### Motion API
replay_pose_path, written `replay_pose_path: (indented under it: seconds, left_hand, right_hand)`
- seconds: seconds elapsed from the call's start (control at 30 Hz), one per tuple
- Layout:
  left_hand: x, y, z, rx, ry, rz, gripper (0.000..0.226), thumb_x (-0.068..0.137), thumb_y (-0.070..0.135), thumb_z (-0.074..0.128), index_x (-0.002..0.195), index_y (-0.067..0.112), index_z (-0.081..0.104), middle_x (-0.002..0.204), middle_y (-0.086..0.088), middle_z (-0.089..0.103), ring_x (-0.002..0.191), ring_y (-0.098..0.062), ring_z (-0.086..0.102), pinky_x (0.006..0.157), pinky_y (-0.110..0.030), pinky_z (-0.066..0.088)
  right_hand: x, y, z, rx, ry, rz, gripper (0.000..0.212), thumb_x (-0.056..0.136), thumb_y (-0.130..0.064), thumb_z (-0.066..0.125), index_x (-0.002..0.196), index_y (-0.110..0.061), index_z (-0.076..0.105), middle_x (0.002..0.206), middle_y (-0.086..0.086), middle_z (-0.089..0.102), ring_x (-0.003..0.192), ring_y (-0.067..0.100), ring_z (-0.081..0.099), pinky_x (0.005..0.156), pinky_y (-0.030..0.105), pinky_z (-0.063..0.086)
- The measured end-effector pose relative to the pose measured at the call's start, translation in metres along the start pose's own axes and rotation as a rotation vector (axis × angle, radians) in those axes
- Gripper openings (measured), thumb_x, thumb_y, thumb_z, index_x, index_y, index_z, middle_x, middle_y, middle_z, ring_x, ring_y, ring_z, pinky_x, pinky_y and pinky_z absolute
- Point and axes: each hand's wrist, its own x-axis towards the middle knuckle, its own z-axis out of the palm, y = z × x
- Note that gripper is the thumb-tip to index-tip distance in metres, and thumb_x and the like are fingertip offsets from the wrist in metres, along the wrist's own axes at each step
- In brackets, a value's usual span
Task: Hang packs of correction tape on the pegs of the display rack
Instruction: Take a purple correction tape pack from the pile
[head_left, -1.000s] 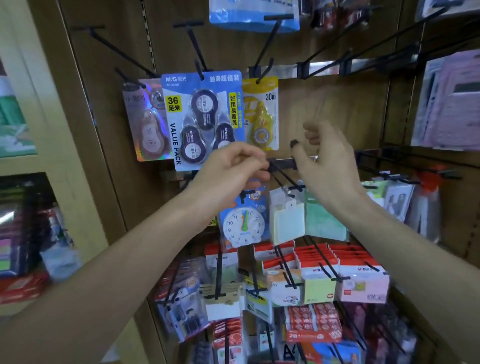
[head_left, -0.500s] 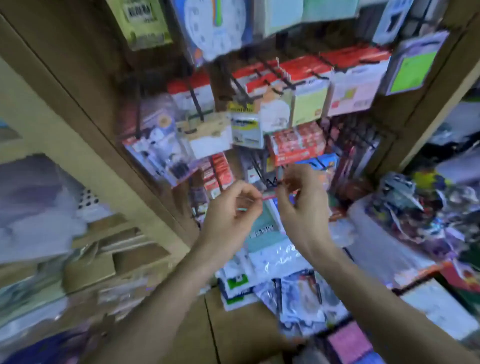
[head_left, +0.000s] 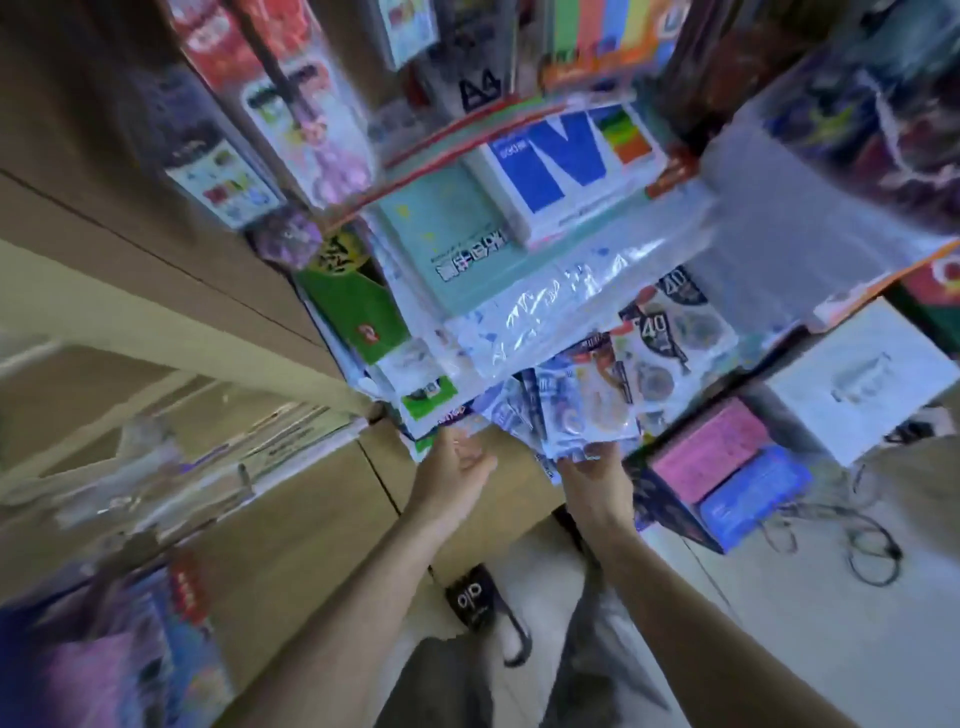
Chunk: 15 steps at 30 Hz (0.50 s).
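Note:
A loose pile of correction tape packs (head_left: 576, 410) lies at the front edge of a low shelf, with more packs marked "40" (head_left: 670, 343) just behind. My right hand (head_left: 597, 475) reaches up to the near edge of the pile, and its fingers are hidden under the lowest pack. My left hand (head_left: 460, 460) is beside it on the left, palm showing, fingers relaxed, fingertips at the edge of the shelf goods. The display rack's lower pegs (head_left: 275, 73) with hanging goods show blurred at the top left.
Notebooks and a plastic-wrapped sheet (head_left: 545, 306) cover the shelf behind the pile. A pink and blue box (head_left: 727, 467) stands at the right, with cables (head_left: 857, 545) on the floor. A wooden cabinet front (head_left: 322, 519) is at the left. A dark shoe (head_left: 472, 597) is below.
The view has swung down from the upper pegs to the low shelf. Both hands dropped from the rack and parted; the right hand now reaches the pile of packs.

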Motion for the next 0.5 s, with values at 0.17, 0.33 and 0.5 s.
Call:
replay_pose_path:
  seconds: [0.17, 0.33, 0.5]
  left_hand:
    - [0.054, -0.044, 0.051, -0.023, -0.082, -0.161, 0.054, 0.096, 0.029, 0.073, 0.141, 0.012, 0.049, 0.130, -0.002, 0.063, 0.107, -0.016, 0.058, 0.078, -0.026, 0.044]
    - [0.106, -0.056, 0.088, -0.154, -0.129, -0.307, 0.079, 0.091, 0.042, 0.077, 0.152, 0.015, 0.034, 0.145, -0.003, 0.051, 0.122, -0.022, 0.051, 0.096, -0.035, 0.040]
    - [0.157, -0.059, 0.120, -0.258, -0.132, -0.386, 0.116, 0.075, 0.061, 0.085, 0.159, 0.021, 0.017, 0.161, -0.006, 0.037, 0.145, -0.029, 0.041, 0.112, -0.047, 0.038]
  right_hand:
    - [0.063, 0.065, 0.022, -0.040, -0.059, 0.173, 0.048, 0.086, -0.040, 0.071, 0.124, -0.013, 0.056, 0.092, 0.004, 0.067, 0.098, 0.027, 0.063, 0.085, 0.038, 0.045]
    - [0.124, 0.077, 0.038, -0.028, -0.067, 0.095, 0.070, 0.094, -0.049, 0.067, 0.154, -0.019, 0.046, 0.150, 0.012, 0.057, 0.137, 0.032, 0.055, 0.113, 0.044, 0.045]
    - [0.168, 0.070, 0.058, -0.154, -0.042, -0.030, 0.059, 0.100, -0.041, 0.059, 0.151, -0.015, 0.045, 0.153, 0.012, 0.044, 0.141, 0.037, 0.042, 0.108, 0.044, 0.042]
